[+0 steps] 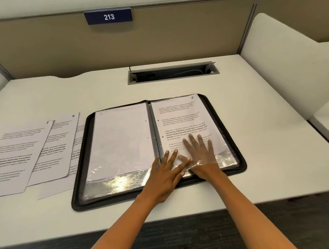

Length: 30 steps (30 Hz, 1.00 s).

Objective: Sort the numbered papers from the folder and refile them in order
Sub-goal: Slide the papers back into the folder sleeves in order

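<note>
Your right hand (200,153) lies flat inside the sleeve (225,155) under page 6 (178,119); your left hand (167,173) presses flat beside it.

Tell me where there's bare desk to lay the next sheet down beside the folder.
Bare desk lies right of the folder, out to the white side divider, and behind it, up to the cable tray. A narrower strip runs along the front edge. Left is crowded: loose sheets, overlapping, reach under the folder's edge. Both the left hand and the right hand are on the right page.
</note>
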Each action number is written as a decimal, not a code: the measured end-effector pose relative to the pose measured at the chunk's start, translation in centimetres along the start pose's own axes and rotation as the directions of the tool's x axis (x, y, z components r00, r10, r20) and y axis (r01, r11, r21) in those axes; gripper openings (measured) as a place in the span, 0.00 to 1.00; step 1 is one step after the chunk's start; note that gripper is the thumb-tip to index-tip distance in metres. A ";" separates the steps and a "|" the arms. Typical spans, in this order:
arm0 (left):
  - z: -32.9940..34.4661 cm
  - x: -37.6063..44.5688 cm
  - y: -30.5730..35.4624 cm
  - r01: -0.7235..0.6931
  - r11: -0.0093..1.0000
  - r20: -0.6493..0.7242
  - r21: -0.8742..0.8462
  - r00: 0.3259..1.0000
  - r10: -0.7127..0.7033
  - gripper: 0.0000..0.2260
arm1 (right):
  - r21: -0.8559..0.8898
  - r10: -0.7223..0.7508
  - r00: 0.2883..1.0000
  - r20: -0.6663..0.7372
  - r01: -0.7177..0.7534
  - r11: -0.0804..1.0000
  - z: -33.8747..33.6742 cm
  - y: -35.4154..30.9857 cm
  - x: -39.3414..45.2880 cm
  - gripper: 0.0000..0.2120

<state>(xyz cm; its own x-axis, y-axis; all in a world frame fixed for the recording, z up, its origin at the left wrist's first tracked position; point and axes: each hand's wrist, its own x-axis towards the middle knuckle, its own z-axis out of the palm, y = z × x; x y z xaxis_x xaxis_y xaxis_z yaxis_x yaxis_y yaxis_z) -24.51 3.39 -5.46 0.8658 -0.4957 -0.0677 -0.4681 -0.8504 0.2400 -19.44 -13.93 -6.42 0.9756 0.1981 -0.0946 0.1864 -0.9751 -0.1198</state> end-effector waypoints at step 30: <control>0.1 -0.2 0.1 0.024 0.998 -0.003 -0.059 1.000 -0.025 0.24 | 0.723 0.686 0.697 -0.209 -0.362 0.588 -3.1 5.0 -6.3 0.21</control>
<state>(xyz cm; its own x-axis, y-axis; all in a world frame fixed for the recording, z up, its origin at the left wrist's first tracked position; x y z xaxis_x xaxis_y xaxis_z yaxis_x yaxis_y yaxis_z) -24.73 3.32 -5.56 0.8777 -0.4740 -0.0703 -0.4356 -0.8504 0.2952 -24.27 -20.38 -3.32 0.8323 -0.5513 0.0583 -0.3275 -0.5738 -0.7507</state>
